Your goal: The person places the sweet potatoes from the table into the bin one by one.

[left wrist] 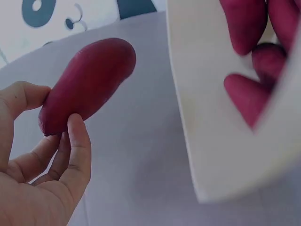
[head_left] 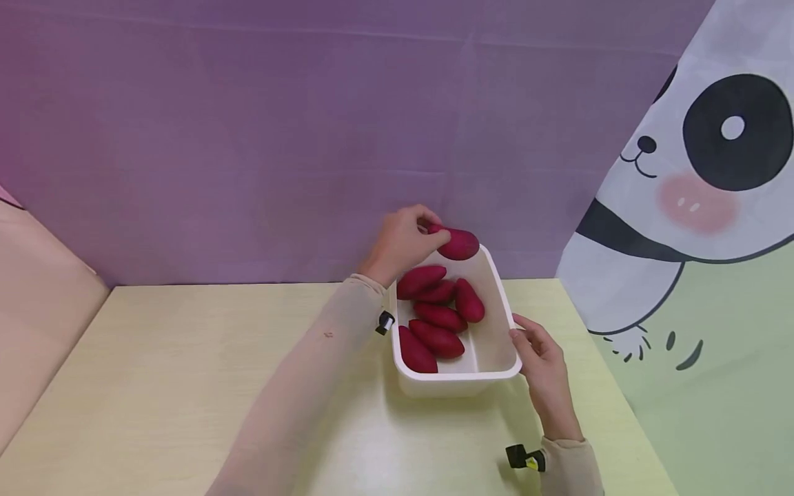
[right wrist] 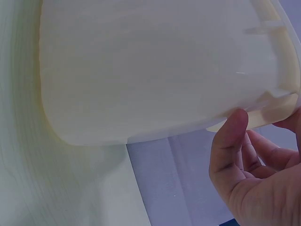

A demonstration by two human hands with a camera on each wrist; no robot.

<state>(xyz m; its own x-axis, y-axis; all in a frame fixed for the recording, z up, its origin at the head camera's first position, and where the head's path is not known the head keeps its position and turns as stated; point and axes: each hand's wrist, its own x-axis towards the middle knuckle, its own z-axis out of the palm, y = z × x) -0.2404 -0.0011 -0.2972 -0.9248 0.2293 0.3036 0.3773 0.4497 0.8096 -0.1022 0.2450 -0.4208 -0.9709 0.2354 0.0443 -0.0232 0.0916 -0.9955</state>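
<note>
My left hand (head_left: 403, 241) pinches one end of a red-skinned sweet potato (head_left: 460, 244) above the far rim of a white plastic bin (head_left: 496, 344). In the left wrist view, the thumb and fingertips grip the narrower end of that sweet potato (left wrist: 89, 82), which is outside the bin wall (left wrist: 188, 94). Several more sweet potatoes (head_left: 437, 339) lie inside, mostly along the bin's left side. At the right near corner, my right hand (head_left: 548, 372) holds the bin by its rim. The right wrist view shows fingers hooked at the lip of the bin (right wrist: 141, 70).
The bin is over the far right part of a pale wooden table (head_left: 205, 386). A purple cloth backdrop (head_left: 279, 151) rises along the table's far edge. A panda-print sheet (head_left: 651, 234) hangs on the right, and a small black device (head_left: 526, 457) sits on my right wrist.
</note>
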